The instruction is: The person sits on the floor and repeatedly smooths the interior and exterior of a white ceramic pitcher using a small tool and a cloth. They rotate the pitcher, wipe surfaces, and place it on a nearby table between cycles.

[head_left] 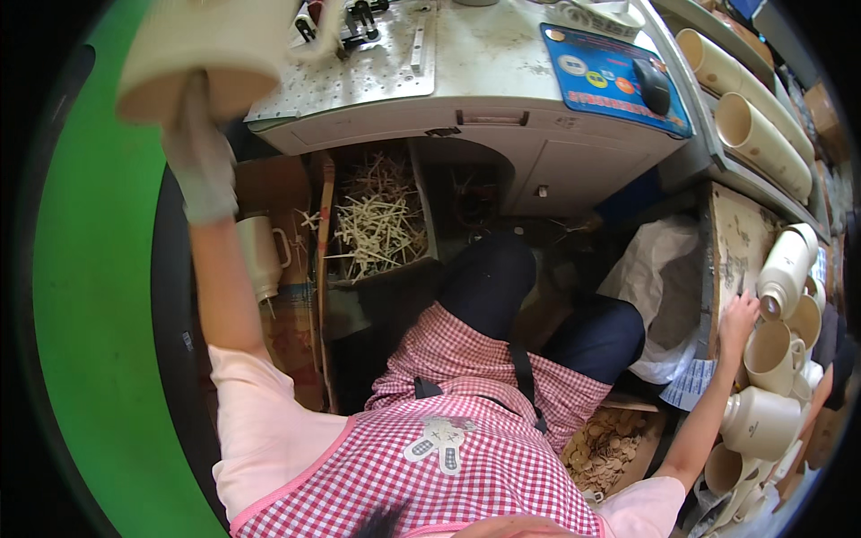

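My left hand (pixel 197 170), in a pale glove, is raised at the upper left. It holds a large cream mug (pixel 202 58) with a side handle, its fingers against the underside. Below that arm, another cream mug (pixel 260 255) with a handle lies over a cardboard box. My bare right hand (pixel 740 318) rests at the edge of a worn board (pixel 731 238) on the right, fingers closed. A thin dark piece shows at its fingertips, too small to name. Beside it lies a cream bottle-shaped vessel (pixel 783 269), with several cream mugs (pixel 769 354) nearer me.
Ahead stands a white workbench (pixel 502 76) with a perforated metal plate (pixel 386 76), a blue mouse pad (pixel 592 85) and a black mouse (pixel 652 87). Beneath are a box of cream plastic sticks (pixel 381 224) and a clear bag (pixel 659 278). Cream discs (pixel 605 453) fill a box near my right side.
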Demonstrator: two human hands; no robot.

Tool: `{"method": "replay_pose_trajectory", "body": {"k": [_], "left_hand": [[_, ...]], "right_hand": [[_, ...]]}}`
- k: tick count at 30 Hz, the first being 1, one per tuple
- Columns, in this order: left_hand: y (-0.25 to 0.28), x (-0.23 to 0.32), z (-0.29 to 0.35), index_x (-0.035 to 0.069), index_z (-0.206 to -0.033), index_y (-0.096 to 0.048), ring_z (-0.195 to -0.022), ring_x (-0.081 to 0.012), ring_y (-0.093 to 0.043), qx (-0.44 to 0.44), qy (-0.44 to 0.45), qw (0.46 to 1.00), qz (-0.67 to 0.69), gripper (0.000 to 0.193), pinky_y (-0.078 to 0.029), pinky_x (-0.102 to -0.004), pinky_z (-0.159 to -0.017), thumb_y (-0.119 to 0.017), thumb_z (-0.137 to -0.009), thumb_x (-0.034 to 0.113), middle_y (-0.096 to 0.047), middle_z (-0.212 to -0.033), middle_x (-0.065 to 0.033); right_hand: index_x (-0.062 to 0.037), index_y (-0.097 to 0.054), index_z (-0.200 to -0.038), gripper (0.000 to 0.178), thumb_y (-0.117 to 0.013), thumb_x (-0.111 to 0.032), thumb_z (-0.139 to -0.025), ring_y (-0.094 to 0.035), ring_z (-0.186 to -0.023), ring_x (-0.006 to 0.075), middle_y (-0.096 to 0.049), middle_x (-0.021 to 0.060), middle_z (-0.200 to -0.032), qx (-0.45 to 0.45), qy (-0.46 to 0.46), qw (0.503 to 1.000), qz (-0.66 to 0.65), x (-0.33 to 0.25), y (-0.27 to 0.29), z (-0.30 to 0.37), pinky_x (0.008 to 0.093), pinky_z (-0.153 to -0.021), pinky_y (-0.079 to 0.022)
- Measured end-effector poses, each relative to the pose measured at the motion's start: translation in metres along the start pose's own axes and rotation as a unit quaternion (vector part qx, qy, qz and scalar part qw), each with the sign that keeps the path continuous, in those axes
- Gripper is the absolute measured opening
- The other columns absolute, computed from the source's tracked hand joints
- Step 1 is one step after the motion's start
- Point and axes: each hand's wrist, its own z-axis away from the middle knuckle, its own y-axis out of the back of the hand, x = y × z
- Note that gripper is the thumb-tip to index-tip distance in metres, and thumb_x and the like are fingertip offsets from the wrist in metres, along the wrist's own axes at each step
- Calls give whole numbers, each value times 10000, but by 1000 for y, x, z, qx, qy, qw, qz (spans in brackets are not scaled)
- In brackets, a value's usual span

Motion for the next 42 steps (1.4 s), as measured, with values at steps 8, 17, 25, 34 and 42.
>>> {"method": "replay_pose_trajectory", "body": {"k": [8, 17, 25, 34, 42], "left_hand": [[-87, -83, -204, -161, -1139, -633, -910, -317, -672, -142, 50, 976, -157, 422, -556, -415, -835, -700, -970, 221, -717, -1040, -251], [-93, -141, -214, 1, -1100, -739, -860, -252, -750, -184, -53, 953, -237, 280, -583, -379, -725, -655, -961, 230, -771, -949, -127], [-83, -99, -202, 49, -1094, -727, -718, -209, -706, -287, 150, 927, -191, 269, -574, -367, -611, -639, -987, 280, -739, -901, -72], [-87, -73, -173, 21, -1216, -697, -883, -203, -701, -335, 155, 875, -313, 368, -557, -352, -778, -672, -975, 297, -738, -1034, -93], [36, -123, 48, 9, -1159, -731, -975, -236, -733, -60, -70, 964, -250, 265, -547, -356, -862, -621, -1005, 194, -766, -1079, -162]], "right_hand": [[-10, -650, -1322, 314, -585, -79, -1023, -526, -1340, 346, -586, 150, -1434, 176, 64, 960, -209, -165, 141, 27, 442, -1149, -386], [-40, -697, -1239, 235, -593, -69, -1030, -612, -1252, 316, -654, 128, -1336, 64, 82, 935, -340, -239, 186, 57, 417, -1096, -454], [-18, -713, -1176, 193, -598, -57, -1026, -650, -1178, 298, -683, 124, -1268, 20, 93, 915, -393, -252, 168, 72, 378, -1032, -497], [8, -690, -1147, 180, -610, -1, -986, -669, -1112, 322, -697, 154, -1184, -43, 126, 888, -440, -263, 158, 90, 381, -996, -506], [5, -685, -1251, 230, -573, -48, -1057, -692, -1098, 215, -721, 126, -1188, -93, 49, 868, -486, -268, 154, 155, 320, -960, -530]]}}
